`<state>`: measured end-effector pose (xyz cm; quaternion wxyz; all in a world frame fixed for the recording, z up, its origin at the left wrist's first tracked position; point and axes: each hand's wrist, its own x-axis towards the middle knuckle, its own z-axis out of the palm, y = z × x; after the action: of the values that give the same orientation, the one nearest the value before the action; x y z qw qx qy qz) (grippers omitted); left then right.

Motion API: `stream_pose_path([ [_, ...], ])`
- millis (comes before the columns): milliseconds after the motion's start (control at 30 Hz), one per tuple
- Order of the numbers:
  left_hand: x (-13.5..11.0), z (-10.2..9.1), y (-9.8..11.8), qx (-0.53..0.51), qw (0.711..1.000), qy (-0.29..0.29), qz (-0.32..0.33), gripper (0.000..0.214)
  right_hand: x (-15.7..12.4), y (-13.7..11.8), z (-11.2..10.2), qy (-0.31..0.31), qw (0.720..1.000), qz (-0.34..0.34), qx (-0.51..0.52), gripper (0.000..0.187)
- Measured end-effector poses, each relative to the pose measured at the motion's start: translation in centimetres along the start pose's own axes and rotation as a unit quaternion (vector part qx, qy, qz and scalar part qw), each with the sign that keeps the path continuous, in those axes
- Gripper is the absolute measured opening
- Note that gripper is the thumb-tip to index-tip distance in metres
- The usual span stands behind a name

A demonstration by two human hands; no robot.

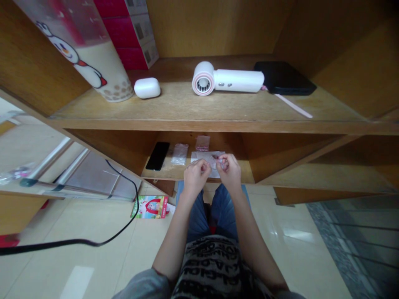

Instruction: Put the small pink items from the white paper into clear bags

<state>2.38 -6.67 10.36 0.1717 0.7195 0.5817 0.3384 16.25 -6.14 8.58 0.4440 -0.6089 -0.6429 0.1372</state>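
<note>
On the lower wooden shelf (162, 173), a black smartphone (157, 155) lies at the left, then a small clear plastic bag (180, 154), with a pinkish packet (203, 143) further back. The left hand (196, 176) is curled, its fingertips pressed together at the near part of a pale translucent sheet (199, 158); the knuckles hide whether they pinch anything. The right hand (230, 171) pinches a tiny pinkish item (222, 159), mostly covered by its fingers, just over the sheet. The forearms (177, 232) angle up and inward, bringing both hands close together
</note>
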Motion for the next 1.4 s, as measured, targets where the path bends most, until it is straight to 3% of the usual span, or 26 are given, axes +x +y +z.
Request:
stream_pose_path([
  [200, -0.4, -0.2, -0.1, 0.02, 0.999, -0.021, 0.017, 0.016, -0.4, -0.4, 0.1, -0.078, 0.994, -0.071, -0.006, 0.026],
  [400, -0.5, -0.7, 0.3, 0.028, 0.996, -0.041, 0.078, 0.013, -0.6, -1.1, 0.0, -0.144, 0.986, -0.079, -0.011, 0.037],
  [633, -0.8, 0.0, 0.2, -0.069, 0.994, -0.027, 0.086, 0.01, -0.6, -1.5, -0.3, -0.092, 0.995, -0.022, -0.018, 0.046],
  [833, -1.2, 2.3, -1.8, -0.242, 0.967, 0.076, -0.04, 0.032, -0.2, -1.3, -0.6, -0.058, 0.997, 0.004, 0.053, 0.043],
  [933, -1.3, 3.4, -2.7, -0.325, 0.938, 0.055, -0.11, 0.04, -0.1, -1.1, -0.7, -0.071, 0.983, 0.033, 0.168, 0.044],
  [1033, -1.2, 3.8, -2.9, -0.43, 0.887, 0.024, -0.169, 0.045, -0.1, -0.7, -0.5, -0.073, 0.962, 0.088, 0.248, 0.044],
  [1167, -0.9, 3.3, -2.3, -0.518, 0.832, 0.025, -0.197, 0.048, -0.2, 0.4, 0.3, -0.05, 0.941, 0.142, 0.304, 0.036],
  [1267, -0.7, 2.6, -2.0, -0.526, 0.825, 0.031, -0.203, 0.045, -0.3, 0.9, 0.9, -0.025, 0.923, 0.189, 0.335, 0.03],
  [1400, -0.7, 1.9, -1.7, -0.507, 0.84, 0.046, -0.187, 0.045, -0.4, 0.8, 1.3, -0.004, 0.882, 0.259, 0.394, 0.031],
])
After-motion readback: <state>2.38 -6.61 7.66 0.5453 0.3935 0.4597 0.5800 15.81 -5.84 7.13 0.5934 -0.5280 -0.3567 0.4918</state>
